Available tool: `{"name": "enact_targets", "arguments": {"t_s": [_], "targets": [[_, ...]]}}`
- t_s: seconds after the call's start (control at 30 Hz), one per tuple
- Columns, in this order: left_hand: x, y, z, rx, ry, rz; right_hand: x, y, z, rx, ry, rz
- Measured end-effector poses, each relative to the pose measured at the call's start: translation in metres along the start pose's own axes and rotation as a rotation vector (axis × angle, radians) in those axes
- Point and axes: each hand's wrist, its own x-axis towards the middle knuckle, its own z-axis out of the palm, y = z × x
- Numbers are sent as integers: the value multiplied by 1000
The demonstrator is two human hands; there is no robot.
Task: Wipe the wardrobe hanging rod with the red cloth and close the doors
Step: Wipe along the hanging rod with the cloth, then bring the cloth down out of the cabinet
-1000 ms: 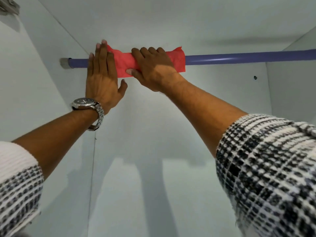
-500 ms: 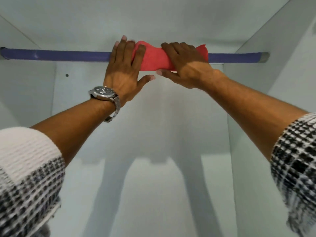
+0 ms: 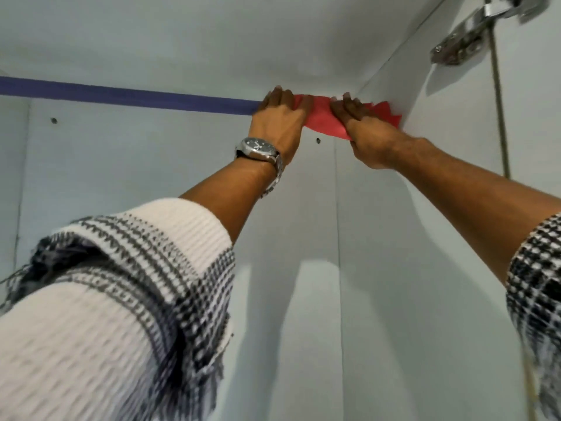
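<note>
Overhead, white wardrobe panels (image 3: 151, 177) — purple rod (image 3: 121, 97), metal hinge (image 3: 464, 38).

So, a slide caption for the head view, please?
Both hands press the red cloth around the purple hanging rod at its right end.

No text, label, brand or number can be read anywhere in the frame. The only candidate is the dial of the wristwatch (image 3: 258, 146), a little above the middle of the frame: it shows pale marks and hands, but they are too small and blurred to make out as figures or a name. The white wardrobe panels (image 3: 151, 177) and the metal hinge (image 3: 461, 41) at the upper right carry no writing.
</note>
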Motion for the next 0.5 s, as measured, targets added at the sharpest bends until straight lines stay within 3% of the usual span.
{"name": "enact_targets", "arguments": {"t_s": [0.13,0.27,0.4,0.5], "targets": [[-46,25,-8,-36,-110,56,-64,-6,-3,56,-131,11],[-171,51,15,-255,-333,69,-165,-37,12,130,-395,49],[-345,97,23,-579,-579,-3,-298,-97,53,259,-929,132],[-478,129,8,-752,-816,51,-418,-142,102,426,-1309,226]]}}
